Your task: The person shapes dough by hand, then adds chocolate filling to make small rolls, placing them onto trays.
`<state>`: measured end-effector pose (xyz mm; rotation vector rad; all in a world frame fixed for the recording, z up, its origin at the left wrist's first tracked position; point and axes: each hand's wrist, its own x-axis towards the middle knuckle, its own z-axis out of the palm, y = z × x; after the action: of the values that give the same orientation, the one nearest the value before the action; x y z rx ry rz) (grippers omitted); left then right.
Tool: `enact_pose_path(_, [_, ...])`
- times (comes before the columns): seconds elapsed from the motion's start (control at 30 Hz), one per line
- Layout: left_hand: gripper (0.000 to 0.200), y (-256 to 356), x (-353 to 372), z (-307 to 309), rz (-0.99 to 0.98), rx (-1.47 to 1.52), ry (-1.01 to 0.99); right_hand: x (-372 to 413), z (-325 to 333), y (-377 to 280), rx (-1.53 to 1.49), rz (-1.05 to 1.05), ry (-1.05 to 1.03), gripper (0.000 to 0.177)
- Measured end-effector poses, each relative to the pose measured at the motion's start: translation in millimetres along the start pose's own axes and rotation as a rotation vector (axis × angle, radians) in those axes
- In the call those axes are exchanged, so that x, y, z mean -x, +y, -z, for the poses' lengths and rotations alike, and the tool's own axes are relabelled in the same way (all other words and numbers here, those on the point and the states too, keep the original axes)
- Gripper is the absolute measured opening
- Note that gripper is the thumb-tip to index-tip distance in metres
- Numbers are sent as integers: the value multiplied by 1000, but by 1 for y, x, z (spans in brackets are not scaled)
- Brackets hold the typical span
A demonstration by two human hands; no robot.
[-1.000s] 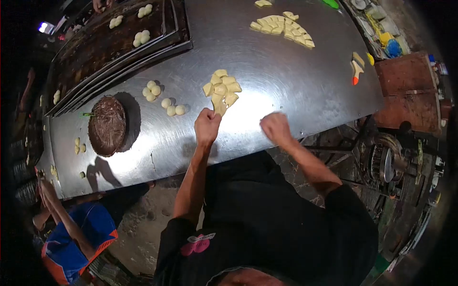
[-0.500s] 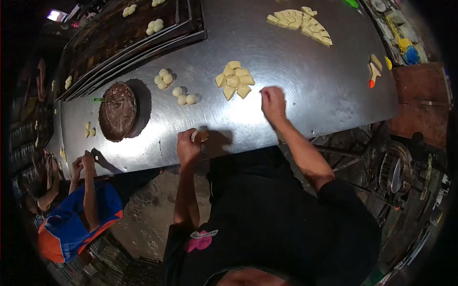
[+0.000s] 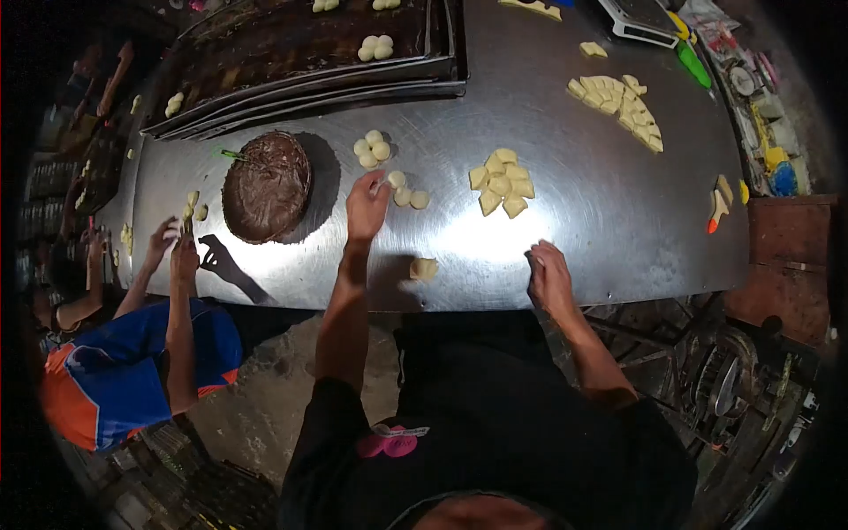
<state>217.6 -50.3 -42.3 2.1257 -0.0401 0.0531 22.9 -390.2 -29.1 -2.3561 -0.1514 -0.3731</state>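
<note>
The dough piece [image 3: 424, 268], squarish with no clear long axis, lies by the near edge of the table [image 3: 618, 238], between the two separated hands and nearer the left hand [image 3: 367, 210]. That hand's fingertips are at the end of three balls [image 3: 403, 195], contact unclear; the right hand [image 3: 549, 272] is half curled, its grip hidden, below the dough cluster [image 3: 500, 185].

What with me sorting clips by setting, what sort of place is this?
Probably a bakery: dough balls sit in clusters on a tray, and cut dough pieces lie on a metal table.
</note>
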Motion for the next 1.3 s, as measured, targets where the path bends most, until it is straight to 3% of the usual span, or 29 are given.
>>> enact_pose_path(0.03, [37,4,-10,-5,-2,13,3,-5,9,-2,13,6,-1,26])
enact_pose_path(0.1, [44,11,-24,-11,-135,-53,-174,-14,25,-14,-35,-352,-57,38])
enact_pose_path(0.13, [44,17,-29,-9,-141,-47,-177,-30,24,-27,-28,-353,-51,38])
enact_pose_path(0.2, [55,30,-38,-3,-171,-91,-415,-75,3,-52,-292,-605,8,49])
enact_pose_path(0.33, [60,26,-44,4,-241,-120,-537,-144,-77,-73,-392,-307,-11,51])
enact_pose_path(0.4, [61,21,-48,7,-253,-77,-564,-174,-104,-90,-226,-168,-115,51])
enact_pose_path(0.57, [77,26,-48,21,-336,-46,-660,-192,-143,-93,-285,-211,-271,62])
enact_pose_path(0.63, [90,16,-41,22,-523,-85,-560,-186,-133,-93,-293,-179,-346,66])
enact_pose_path(0.7, [94,7,-36,17,-485,-66,-628,-194,-111,-102,-370,-140,-489,81])
enact_pose_path(0.8, [96,23,-25,17,-359,-110,-678,-181,-124,-91,-344,-170,-508,88])
enact_pose_path(1.0, [94,33,-16,21,-399,-141,-569,-171,-127,-95,-184,-46,-388,82])
enact_pose_path(1.13, [93,45,-8,9,-275,-30,-604,-164,-107,-100,-262,-188,-399,79])
enact_pose_path(1.23, [93,63,22,-6,-189,233,-675,-130,-73,-100,-266,-259,-381,79])
enact_pose_path(1.3, [92,68,50,-26,-211,251,-713,-99,-59,-93,-268,-310,-377,78])
